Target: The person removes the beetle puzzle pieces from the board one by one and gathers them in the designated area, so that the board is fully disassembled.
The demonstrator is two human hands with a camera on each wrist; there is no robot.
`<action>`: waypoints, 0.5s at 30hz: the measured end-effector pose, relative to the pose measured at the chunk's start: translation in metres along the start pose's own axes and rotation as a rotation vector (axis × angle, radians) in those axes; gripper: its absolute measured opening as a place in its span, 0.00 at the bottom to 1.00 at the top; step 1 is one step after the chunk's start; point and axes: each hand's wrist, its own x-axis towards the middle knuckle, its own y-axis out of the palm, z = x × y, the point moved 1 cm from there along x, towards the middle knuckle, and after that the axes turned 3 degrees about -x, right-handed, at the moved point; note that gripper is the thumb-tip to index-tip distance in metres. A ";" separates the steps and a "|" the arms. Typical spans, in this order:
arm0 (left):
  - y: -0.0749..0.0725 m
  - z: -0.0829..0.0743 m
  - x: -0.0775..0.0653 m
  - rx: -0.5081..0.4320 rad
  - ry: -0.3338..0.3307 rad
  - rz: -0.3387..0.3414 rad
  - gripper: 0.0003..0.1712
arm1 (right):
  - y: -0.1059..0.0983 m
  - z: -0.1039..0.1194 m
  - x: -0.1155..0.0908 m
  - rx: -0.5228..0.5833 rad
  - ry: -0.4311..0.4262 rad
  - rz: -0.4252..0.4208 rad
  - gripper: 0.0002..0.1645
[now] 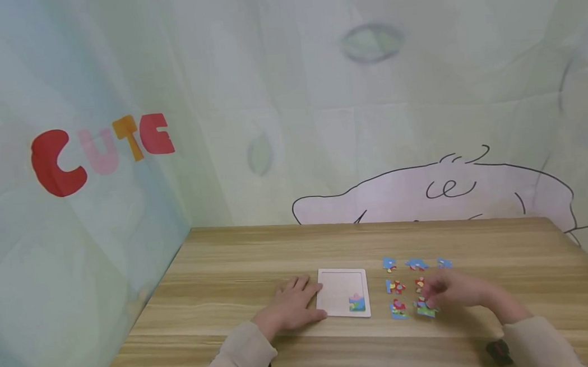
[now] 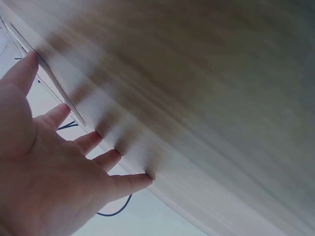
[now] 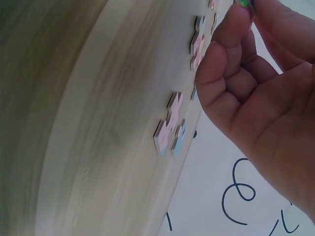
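A pale square puzzle tray [image 1: 338, 293] lies on the wooden table, with a blue, green and pink puzzle piece [image 1: 357, 303] in its lower right corner. My left hand [image 1: 295, 306] rests at the tray's left edge, fingers spread; in the left wrist view the left hand [image 2: 54, 162] touches tray and tabletop with its fingertips. To the right of the tray my right hand [image 1: 449, 289] pinches a puzzle piece [image 3: 243, 2] between thumb and forefinger, only a green bit showing in the right wrist view. Its other fingers are curled, and the hand partly covers the loose pieces beneath.
Several loose puzzle pieces [image 1: 396, 286] lie in rows between the tray and my right hand, with blue ones [image 1: 417, 264] at the back. A small dark object [image 1: 498, 352] is by my right sleeve. A printed curtain [image 1: 268, 95] hangs behind the table [image 1: 237, 254].
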 end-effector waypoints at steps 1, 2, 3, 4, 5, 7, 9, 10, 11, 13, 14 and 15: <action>0.000 0.000 0.000 -0.001 0.000 0.002 0.39 | 0.000 -0.001 -0.001 0.001 -0.003 0.008 0.07; 0.000 0.000 0.000 0.000 0.001 0.003 0.39 | 0.000 -0.002 -0.001 -0.001 -0.010 0.013 0.07; 0.000 0.000 0.000 0.000 0.001 0.004 0.39 | -0.001 -0.003 -0.002 -0.002 -0.014 0.013 0.07; 0.000 0.000 0.000 0.001 0.001 0.004 0.39 | -0.001 -0.004 -0.002 -0.003 -0.017 0.015 0.07; 0.001 0.000 0.000 0.003 0.001 0.004 0.39 | -0.001 -0.004 -0.003 0.001 -0.018 0.015 0.07; 0.000 0.000 0.000 0.004 0.001 0.002 0.39 | -0.001 -0.005 -0.004 0.001 -0.006 0.014 0.07; 0.000 0.000 -0.001 0.001 0.001 0.001 0.39 | -0.001 -0.005 -0.005 0.004 0.023 0.011 0.07; 0.000 0.000 -0.001 0.001 0.001 0.000 0.39 | -0.001 -0.005 -0.006 0.004 0.041 0.012 0.07; 0.000 0.000 -0.001 0.002 0.001 0.000 0.39 | -0.001 -0.005 -0.006 -0.001 0.054 0.011 0.07; 0.000 0.000 -0.001 0.000 0.000 0.000 0.39 | -0.001 -0.005 -0.006 -0.021 0.076 0.009 0.06; 0.000 0.000 -0.001 0.001 0.000 0.000 0.39 | -0.001 -0.004 -0.006 -0.031 0.083 0.006 0.06; 0.000 0.000 -0.001 0.002 0.000 -0.001 0.39 | 0.000 -0.004 -0.006 -0.044 0.085 0.004 0.06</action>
